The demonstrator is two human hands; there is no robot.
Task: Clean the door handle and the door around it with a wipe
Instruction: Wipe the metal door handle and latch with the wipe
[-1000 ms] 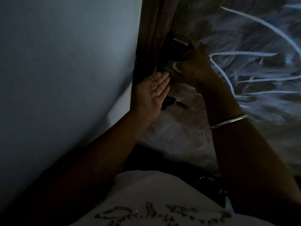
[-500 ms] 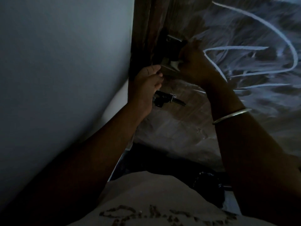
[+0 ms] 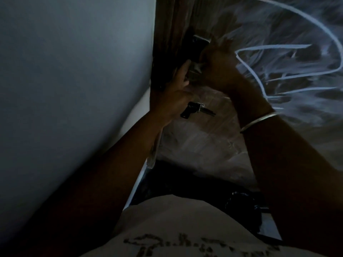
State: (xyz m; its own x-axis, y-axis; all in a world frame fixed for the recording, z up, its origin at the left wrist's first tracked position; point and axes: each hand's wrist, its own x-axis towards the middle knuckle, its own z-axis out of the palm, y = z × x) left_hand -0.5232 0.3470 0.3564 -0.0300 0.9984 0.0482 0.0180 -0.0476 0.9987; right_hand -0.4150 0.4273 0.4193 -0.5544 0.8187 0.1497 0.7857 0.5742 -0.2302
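Observation:
The room is dim. The dark metal door handle (image 3: 199, 43) sits near the left edge of the brown wooden door (image 3: 200, 145). My right hand (image 3: 219, 67), with a metal bangle on its wrist, is closed around a pale wipe (image 3: 199, 67) and presses it against the lower part of the handle. Most of the wipe is hidden inside the fist. My left hand (image 3: 174, 97) curls around the door's edge just below the handle, its fingertips reaching up beside the lock plate.
A small metal latch (image 3: 197, 108) sticks out of the door below the handle, beside my left hand. White chalk scribbles (image 3: 282, 52) cover the door to the right. A grey wall (image 3: 74, 71) fills the left. A dark object (image 3: 241, 203) lies on the floor.
My left hand went from an open palm to curled fingers and moved up onto the door's edge by the handle. My right hand stayed on the handle with the wipe.

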